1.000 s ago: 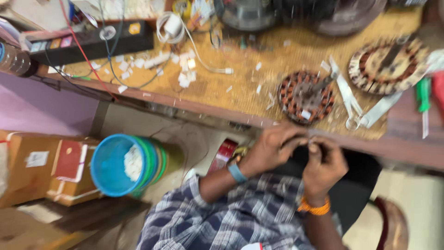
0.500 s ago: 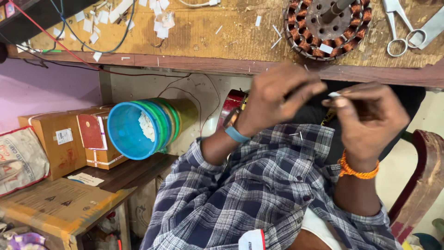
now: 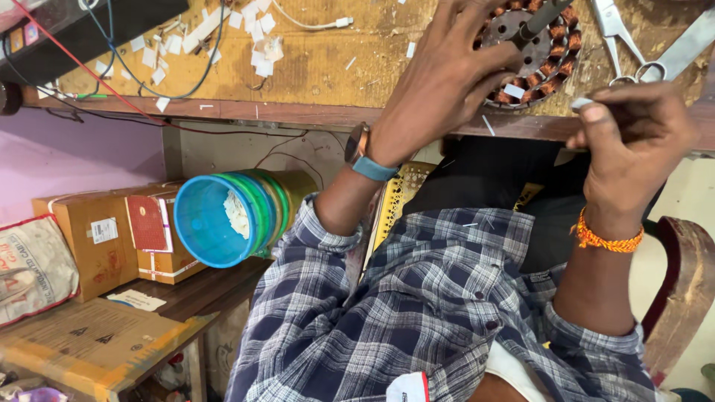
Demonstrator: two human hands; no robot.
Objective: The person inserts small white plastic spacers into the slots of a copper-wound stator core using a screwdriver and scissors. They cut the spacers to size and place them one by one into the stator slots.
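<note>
A stator (image 3: 532,52), a round metal ring wound with copper coils, lies on the wooden surface (image 3: 328,67) near its front edge. The left hand (image 3: 447,74) rests on the stator's near side, fingers spread and open across the coils. The right hand (image 3: 633,141) hovers just beside it, off the surface edge, its grip pinched together on a small white slip (image 3: 581,103). Scissors (image 3: 633,37) lie right of the stator. White paper scraps (image 3: 216,37) and thin wires (image 3: 141,82) litter the left part of the surface. Below, a stack of tubs (image 3: 223,216) lies on its side beside cardboard boxes (image 3: 112,231).
</note>
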